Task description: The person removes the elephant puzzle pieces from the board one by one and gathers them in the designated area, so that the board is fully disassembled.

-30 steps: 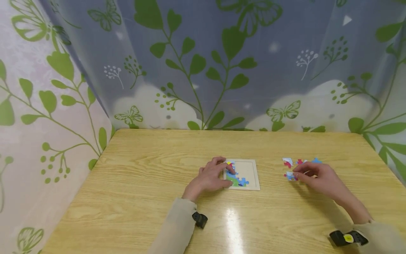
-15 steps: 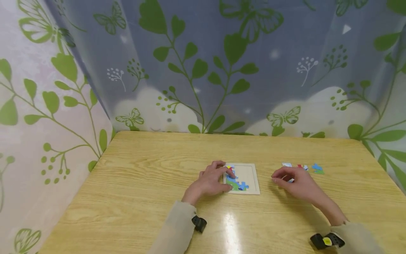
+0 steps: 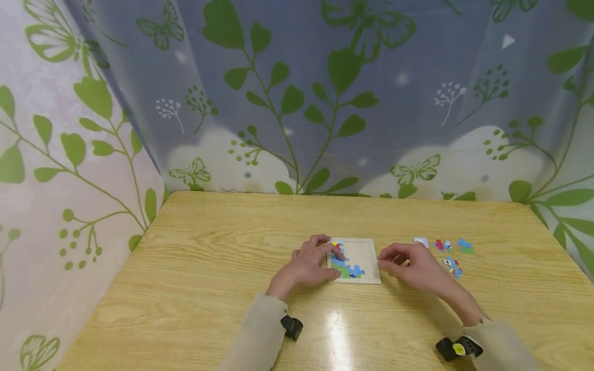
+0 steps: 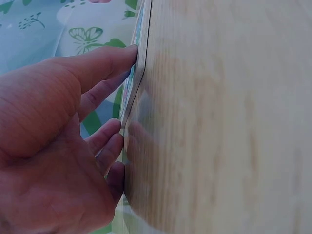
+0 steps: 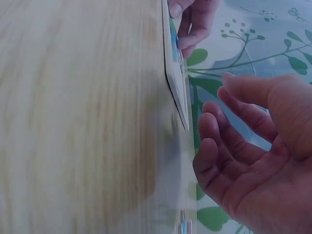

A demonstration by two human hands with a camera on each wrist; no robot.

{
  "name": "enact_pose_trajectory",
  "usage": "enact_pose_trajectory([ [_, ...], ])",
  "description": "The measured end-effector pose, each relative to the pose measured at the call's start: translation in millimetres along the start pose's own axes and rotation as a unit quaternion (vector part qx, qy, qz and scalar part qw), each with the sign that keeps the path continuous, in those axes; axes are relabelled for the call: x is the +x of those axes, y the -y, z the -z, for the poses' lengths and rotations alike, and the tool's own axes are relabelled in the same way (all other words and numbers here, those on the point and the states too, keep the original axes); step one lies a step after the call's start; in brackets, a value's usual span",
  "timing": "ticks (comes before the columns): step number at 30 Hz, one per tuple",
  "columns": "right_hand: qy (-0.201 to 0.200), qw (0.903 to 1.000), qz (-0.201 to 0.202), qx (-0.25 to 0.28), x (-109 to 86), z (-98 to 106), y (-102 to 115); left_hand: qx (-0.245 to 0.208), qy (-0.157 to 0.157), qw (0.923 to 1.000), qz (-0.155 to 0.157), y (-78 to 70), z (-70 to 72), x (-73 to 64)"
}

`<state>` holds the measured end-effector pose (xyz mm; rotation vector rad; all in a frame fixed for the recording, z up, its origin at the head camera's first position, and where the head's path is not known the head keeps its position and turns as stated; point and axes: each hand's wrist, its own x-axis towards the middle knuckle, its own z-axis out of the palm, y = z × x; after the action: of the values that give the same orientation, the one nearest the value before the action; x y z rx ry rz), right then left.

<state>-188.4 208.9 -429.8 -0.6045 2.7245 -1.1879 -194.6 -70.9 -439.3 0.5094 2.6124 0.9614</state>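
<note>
A square wooden puzzle tray (image 3: 368,257) lies on the table, with joined blue and green puzzle pieces (image 3: 345,269) along its left and near side. My left hand (image 3: 303,265) rests on the tray's left part. Its thumb and index finger touch the top, while the other fingers lie by the edge. My right hand (image 3: 413,265) is just beside the tray's right edge with loosely bent fingers. In the right wrist view, nothing shows between that hand's thumb and fingers (image 5: 214,126).
Right of the tray lie loose puzzle pieces: a white one (image 3: 421,241), a red and white one (image 3: 442,245), a blue and green one (image 3: 465,246) and a blue one with an eye (image 3: 452,267). A patterned curtain (image 3: 297,103) hangs behind the wooden table (image 3: 209,257).
My right hand has moved left from the loose pieces to the tray's right edge, uncovering the blue piece with an eye. My left hand has stayed on the tray. The head view has tilted slightly.
</note>
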Motion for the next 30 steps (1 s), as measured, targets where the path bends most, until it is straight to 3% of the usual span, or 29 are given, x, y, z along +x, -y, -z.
enact_pose_trajectory([
  [15, 0.044, 0.9986, -0.011, 0.026, 11.7, -19, 10, -0.002, -0.001, 1.0, 0.002, -1.0, 1.6, -1.2],
  [30, 0.072, 0.9972, -0.003, -0.02, 19.9, -25, 12, -0.005, 0.002, 1.0, -0.001, -1.6, 0.7, -0.6],
])
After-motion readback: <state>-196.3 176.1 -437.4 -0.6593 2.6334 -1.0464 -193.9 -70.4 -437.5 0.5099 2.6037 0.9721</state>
